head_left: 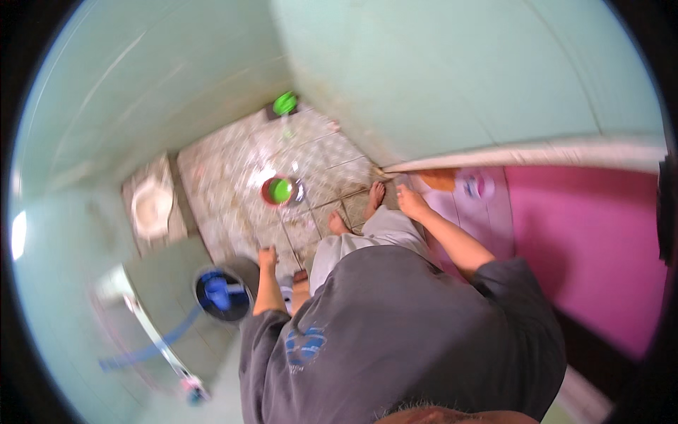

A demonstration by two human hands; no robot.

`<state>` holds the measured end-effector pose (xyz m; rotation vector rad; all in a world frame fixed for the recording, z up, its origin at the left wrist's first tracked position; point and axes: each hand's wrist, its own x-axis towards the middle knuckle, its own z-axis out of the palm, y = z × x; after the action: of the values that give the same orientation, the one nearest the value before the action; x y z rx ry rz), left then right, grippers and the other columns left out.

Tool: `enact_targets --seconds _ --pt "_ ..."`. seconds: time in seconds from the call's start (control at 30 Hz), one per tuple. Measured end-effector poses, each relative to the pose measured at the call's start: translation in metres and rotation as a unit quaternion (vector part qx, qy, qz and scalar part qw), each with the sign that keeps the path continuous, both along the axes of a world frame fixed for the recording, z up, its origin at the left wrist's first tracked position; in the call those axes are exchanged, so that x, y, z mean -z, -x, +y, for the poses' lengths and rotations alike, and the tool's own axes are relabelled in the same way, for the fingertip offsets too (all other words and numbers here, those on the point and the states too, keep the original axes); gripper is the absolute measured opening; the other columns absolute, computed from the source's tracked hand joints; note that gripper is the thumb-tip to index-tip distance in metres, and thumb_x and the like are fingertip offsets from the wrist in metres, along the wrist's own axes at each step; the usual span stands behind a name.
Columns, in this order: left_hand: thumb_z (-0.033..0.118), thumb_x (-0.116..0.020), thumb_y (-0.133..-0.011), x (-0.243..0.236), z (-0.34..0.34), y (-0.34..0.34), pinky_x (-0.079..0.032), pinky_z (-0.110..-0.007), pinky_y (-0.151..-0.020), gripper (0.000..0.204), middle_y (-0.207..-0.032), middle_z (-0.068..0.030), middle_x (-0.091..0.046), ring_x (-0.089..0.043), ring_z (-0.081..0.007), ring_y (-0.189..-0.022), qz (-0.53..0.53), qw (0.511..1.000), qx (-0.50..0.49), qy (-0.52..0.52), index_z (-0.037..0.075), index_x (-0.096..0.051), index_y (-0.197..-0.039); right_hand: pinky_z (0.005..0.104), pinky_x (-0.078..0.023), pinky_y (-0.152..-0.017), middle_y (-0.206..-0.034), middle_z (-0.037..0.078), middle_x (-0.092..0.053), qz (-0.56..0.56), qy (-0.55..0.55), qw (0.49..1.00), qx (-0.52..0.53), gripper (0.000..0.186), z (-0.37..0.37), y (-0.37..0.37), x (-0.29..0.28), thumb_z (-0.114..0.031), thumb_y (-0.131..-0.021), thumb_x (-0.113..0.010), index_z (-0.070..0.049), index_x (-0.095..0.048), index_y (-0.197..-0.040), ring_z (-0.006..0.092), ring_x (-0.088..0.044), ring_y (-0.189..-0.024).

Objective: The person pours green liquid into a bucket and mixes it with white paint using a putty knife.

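My left hand (267, 257) hangs with fingers curled, left of my legs and above a grey bucket (247, 275) containing a blue dipper (219, 293); whether it holds anything is unclear. My right hand (411, 203) is beside my right leg, fingers loosely bent and apart, holding nothing visible. In front of my bare feet (374, 198), on the wet tiled floor (240, 148), stands a small reddish container (270, 194) with something green (281, 189) inside. A bright green object (284, 103) lies in the far corner, blurred.
A squat toilet (152, 208) is set on a raised step at left. Pale green walls (452, 71) enclose the space. At right are a light threshold with a white-and-pink item (479, 185) and a pink surface (579, 240). A white pipe-like strip (155, 332) and blue hose (134, 359) are at lower left.
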<state>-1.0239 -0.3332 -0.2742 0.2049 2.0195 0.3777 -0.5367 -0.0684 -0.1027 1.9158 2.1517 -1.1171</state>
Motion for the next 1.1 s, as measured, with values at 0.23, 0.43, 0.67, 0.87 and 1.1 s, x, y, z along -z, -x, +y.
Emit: enact_targets --seconds 0.23,0.43,0.67,0.87,1.1 --pt "0.028 -0.06 -0.098 -0.042 0.104 -0.031 -0.062 -0.043 -0.066 0.046 -0.109 -0.0177 -0.066 -0.07 -0.0283 -0.09 -0.024 0.993 0.114 -0.011 -0.005 -0.053 -0.129 0.0517 -0.052 -0.089 -0.102 0.028 -0.068 -0.059 -0.01 0.982 0.177 0.03 -0.046 -0.097 0.001 -0.03 -0.1 -0.053 -0.002 -0.063 -0.107 0.0433 -0.066 -0.102" --pt "0.028 -0.062 -0.096 -0.066 0.192 -0.067 -0.059 -0.037 -0.058 0.04 -0.103 -0.0135 -0.065 -0.069 -0.022 -0.079 -0.054 0.965 0.25 -0.048 -0.002 -0.058 -0.123 0.053 -0.053 -0.09 -0.093 0.024 -0.07 0.182 0.195 0.757 0.597 0.032 -0.103 -0.173 0.046 -0.031 -0.099 -0.055 -0.002 -0.069 -0.103 0.0413 -0.068 -0.103" --pt "0.031 -0.059 -0.095 -0.089 0.291 -0.143 -0.059 -0.034 -0.056 0.037 -0.094 -0.0112 -0.07 -0.07 -0.0206 -0.077 -0.027 0.914 0.405 -0.002 0.0 -0.06 -0.117 0.0479 -0.058 -0.069 -0.078 0.013 -0.067 -0.178 -0.075 0.912 0.361 0.019 -0.22 -0.242 0.13 -0.015 -0.078 -0.07 -0.004 -0.064 -0.092 0.0327 -0.07 -0.076" --pt "0.038 -0.058 -0.097 -0.115 0.326 -0.253 -0.056 -0.036 -0.06 0.041 -0.092 -0.0107 -0.07 -0.069 -0.0205 -0.075 -0.075 0.797 0.597 0.053 0.002 -0.063 -0.116 0.0466 -0.056 -0.078 -0.096 0.018 -0.071 0.087 0.042 0.849 0.519 0.016 -0.275 -0.295 0.153 -0.013 -0.083 -0.062 -0.004 -0.068 -0.095 0.0356 -0.07 -0.086" --pt "0.041 -0.063 -0.096 -0.139 0.348 -0.455 -0.052 -0.042 -0.096 0.045 -0.11 -0.0212 -0.072 -0.068 -0.036 -0.109 -0.032 0.619 0.778 -0.103 -0.001 -0.07 -0.11 0.0488 -0.055 -0.081 -0.103 0.021 -0.072 0.046 0.102 0.797 0.593 0.025 -0.308 -0.305 0.176 -0.021 -0.09 -0.056 -0.002 -0.069 -0.099 0.0383 -0.07 -0.089"
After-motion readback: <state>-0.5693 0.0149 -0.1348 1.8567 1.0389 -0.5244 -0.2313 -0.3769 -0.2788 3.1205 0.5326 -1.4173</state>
